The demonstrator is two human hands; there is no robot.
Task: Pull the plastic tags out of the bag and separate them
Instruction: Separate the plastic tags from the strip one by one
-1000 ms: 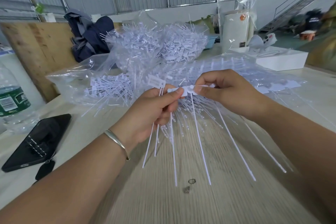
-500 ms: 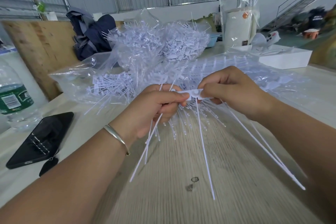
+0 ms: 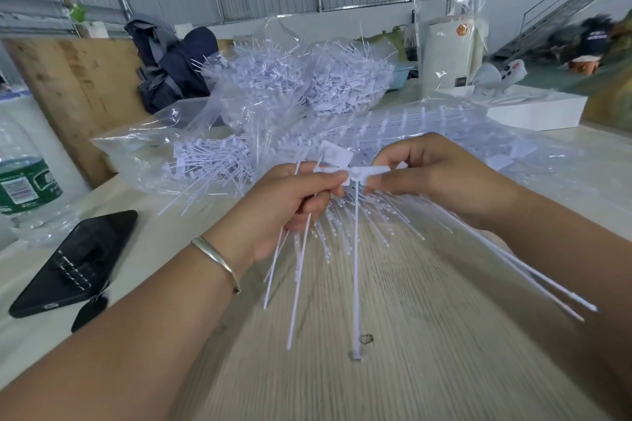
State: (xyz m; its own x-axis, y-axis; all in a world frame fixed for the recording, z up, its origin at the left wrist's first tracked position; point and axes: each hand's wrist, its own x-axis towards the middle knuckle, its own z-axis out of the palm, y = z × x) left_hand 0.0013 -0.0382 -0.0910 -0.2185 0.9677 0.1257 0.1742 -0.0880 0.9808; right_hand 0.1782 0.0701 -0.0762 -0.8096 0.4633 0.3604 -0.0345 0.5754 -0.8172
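While both hands work at centre frame, the left hand grips a small bunch of white plastic tags by their heads, thumb pressed on top, and the right hand pinches the flat head of the next tag in the joined strip between thumb and fingertips. The heads meet in a short horizontal bar between the two thumbs, held above the pale wooden table.

Each tag's long axis runs along its thin tail: heads up at the fingers, tails pointing down and toward the viewer, fanning out to lower left and lower right.

Judged from the grip, a sideways tear could snap a head off unevenly or bend a tail, and a loose left-hand hold could let the gathered tags slip and scatter across the table. The splayed tails could also snag one another or the film nearby.

Behind the hands, across the middle of the frame, lies the clear plastic bag, spilling more tags; further heaps sit at upper centre. A black phone lies at lower left, a water bottle at the left edge.
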